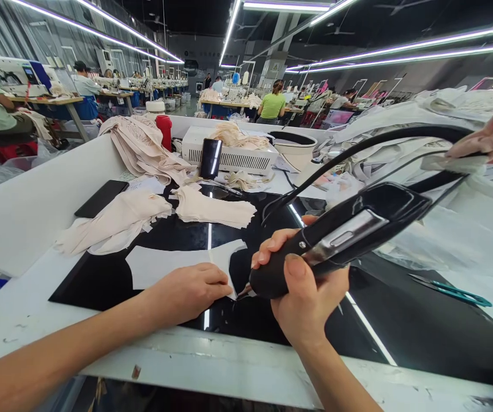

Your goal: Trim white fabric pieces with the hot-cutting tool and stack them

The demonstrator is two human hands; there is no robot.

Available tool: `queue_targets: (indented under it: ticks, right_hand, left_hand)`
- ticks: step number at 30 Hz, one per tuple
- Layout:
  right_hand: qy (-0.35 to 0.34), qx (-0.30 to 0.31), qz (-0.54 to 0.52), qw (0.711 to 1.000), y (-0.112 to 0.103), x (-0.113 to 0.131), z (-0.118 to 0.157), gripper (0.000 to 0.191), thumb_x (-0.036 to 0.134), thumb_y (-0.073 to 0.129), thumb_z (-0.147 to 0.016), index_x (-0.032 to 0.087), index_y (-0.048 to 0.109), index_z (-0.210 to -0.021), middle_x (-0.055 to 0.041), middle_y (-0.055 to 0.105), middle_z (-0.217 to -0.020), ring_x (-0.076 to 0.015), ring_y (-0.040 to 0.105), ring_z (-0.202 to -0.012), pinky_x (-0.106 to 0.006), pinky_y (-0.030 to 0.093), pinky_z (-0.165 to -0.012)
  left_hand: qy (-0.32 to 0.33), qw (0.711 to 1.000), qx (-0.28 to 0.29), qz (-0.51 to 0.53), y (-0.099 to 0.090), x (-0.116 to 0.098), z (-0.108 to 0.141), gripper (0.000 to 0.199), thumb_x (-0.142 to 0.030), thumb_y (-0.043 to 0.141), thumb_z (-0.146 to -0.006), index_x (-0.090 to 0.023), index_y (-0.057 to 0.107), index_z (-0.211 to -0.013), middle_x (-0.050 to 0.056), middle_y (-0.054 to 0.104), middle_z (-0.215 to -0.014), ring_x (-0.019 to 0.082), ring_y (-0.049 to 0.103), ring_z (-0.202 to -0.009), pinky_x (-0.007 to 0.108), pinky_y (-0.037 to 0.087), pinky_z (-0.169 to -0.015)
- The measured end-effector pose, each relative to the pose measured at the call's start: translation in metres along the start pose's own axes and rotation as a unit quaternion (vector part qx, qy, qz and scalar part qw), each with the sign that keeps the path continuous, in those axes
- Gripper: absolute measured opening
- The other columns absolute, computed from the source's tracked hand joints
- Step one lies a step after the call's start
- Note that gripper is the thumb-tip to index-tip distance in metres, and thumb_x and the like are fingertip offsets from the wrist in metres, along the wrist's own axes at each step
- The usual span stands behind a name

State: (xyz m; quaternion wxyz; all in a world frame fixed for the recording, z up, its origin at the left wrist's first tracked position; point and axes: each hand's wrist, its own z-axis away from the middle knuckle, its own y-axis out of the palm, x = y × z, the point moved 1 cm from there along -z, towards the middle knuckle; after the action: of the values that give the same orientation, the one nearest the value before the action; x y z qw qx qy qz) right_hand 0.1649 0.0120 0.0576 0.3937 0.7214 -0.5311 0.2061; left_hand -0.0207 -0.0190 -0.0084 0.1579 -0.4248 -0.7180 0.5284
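My right hand (310,292) is wrapped round a black corded hand tool (340,234) with a silver panel on its side. The tool tilts down to the left, its narrow tip close to the right end of a white fabric piece (173,266). That piece lies flat on a glossy black board (255,320). My left hand (198,286) is closed, thumb and fingers pinching the fabric's lower right corner beside the tip. Whether the tip touches the cloth is hard to make out.
Another person's hand (486,137) is at the tool's cable, upper right. Teal-handled snips (452,290) lie right. Cream fabric pieces (216,207), a dark phone (102,198), a white vented box (233,151) and a red container (164,131) stand or lie behind.
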Motion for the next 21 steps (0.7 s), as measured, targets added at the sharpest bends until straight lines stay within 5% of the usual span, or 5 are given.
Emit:
queue_targets:
  ticks: [21]
  right_hand:
    - [-0.010, 0.003, 0.024, 1.000, 0.0038, -0.0019, -0.0027, 0.040, 0.050, 0.090, -0.091, 0.029, 0.061, -0.109, 0.0054, 0.072, -0.082, -0.0136, 0.067, -0.056, -0.027, 0.058, -0.050]
  left_hand:
    - [0.018, 0.999, -0.032, -0.003, -0.0035, -0.0013, 0.0019, 0.029, -0.005, 0.054, -0.110, -0.016, 0.077, -0.124, 0.010, 0.078, -0.116, 0.022, 0.077, -0.105, 0.031, 0.066, -0.095]
